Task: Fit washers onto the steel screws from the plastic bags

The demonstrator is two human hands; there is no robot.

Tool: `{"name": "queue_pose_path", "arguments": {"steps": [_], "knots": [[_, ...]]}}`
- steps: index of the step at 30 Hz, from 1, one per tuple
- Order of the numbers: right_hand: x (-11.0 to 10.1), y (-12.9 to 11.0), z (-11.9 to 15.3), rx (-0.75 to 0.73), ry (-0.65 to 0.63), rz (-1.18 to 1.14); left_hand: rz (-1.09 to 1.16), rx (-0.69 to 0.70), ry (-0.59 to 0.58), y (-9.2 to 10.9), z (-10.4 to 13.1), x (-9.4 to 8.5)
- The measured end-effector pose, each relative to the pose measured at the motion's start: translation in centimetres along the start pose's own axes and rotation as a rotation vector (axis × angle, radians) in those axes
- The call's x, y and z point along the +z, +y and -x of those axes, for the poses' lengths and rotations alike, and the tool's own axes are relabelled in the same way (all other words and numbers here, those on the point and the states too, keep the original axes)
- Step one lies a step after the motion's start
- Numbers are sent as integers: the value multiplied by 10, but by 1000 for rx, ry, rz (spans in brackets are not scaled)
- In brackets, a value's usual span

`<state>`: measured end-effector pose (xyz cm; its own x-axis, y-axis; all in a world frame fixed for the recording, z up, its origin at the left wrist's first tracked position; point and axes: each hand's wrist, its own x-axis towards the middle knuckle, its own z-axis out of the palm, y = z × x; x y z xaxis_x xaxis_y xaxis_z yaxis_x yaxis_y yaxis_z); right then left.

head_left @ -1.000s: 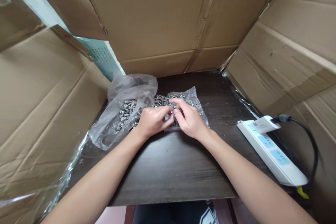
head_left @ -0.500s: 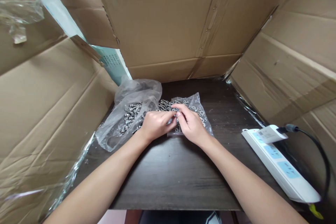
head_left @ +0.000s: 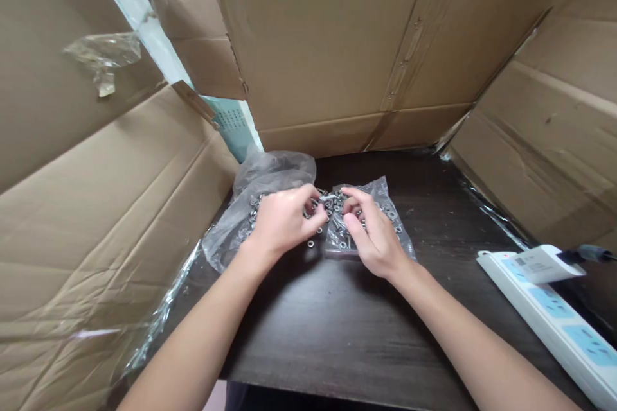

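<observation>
"Cloudy plastic, that crumpled bag (head_left: 219, 244) on the left: what's in it?"
"Silvery metal pieces (head_left: 252, 213), heaped and partly hidden by the left hand (head_left: 284, 221)"
"How is that hand's grip?"
"Fingers curled, thumb near the forefinger; I cannot tell whether they pinch anything"
"And between the hands?"
"A shiny ring-like nut (head_left: 310, 244) lies loose on the dark table (head_left: 299, 327), near other small bright pieces (head_left: 319, 230)"
"Farther right?"
"A clear flat bag (head_left: 407, 247), bolts (head_left: 338, 225) and round washers (head_left: 391, 215) on or in it; above, the right hand (head_left: 373, 234), thumb and forefinger spread apart"
</observation>
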<state>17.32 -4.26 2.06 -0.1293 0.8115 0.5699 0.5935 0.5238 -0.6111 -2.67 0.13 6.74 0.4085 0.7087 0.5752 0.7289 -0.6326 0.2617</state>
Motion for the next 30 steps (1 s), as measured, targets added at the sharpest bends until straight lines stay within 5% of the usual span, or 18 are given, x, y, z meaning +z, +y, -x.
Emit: {"name": "queue_pose_path", "arguments": {"steps": [5, 11, 17, 24, 30], "knots": [[-1, 3, -2, 14, 38, 22, -145, -136, 48, -47, -5, -43], [-4, 13, -5, 73, 58, 68, -150, -185, -153, -87, 6, -47], [-5, 21, -8, 60, -9, 181, -92, -190, 23, -44, -2, -20], [0, 17, -4, 18, -189, 365, -61, 63, -239, 0, 15, 47], [5, 16, -2, 42, -254, 422, -105, 86, -239, 0, 18, 64]]}}
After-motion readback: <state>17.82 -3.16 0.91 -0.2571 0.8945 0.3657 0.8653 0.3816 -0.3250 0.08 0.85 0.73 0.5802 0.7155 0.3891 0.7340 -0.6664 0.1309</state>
